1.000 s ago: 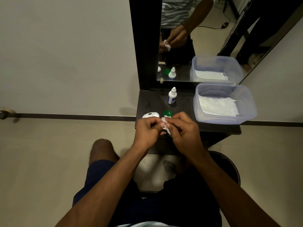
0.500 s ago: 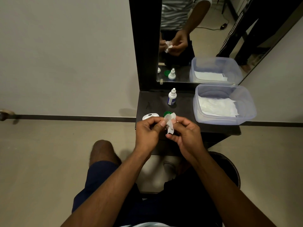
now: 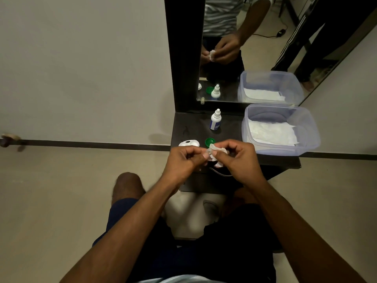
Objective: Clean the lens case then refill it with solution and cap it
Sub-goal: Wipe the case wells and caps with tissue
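My left hand (image 3: 183,162) and right hand (image 3: 240,160) meet over the front edge of the dark shelf (image 3: 195,129). A crumpled white tissue (image 3: 217,153) is pinched in my right fingers. It is pressed against a small pale cap (image 3: 208,153) at my left fingertips, which is mostly hidden. The white lens case (image 3: 188,143) lies open on the shelf just beyond my left hand. A green cap (image 3: 209,141) sits next to it. The solution bottle (image 3: 215,120), white with a blue label, stands upright farther back.
A clear plastic tub (image 3: 308,135) holding white tissues takes up the right side of the shelf. A mirror (image 3: 255,48) behind it reflects the hands, the bottle and the tub. My knees and a stool are below the shelf.
Both hands have stayed together over the shelf edge, working the tissue around the small piece. The tissue has been bunched and turned between the fingers, and the right hand has shifted slightly right.
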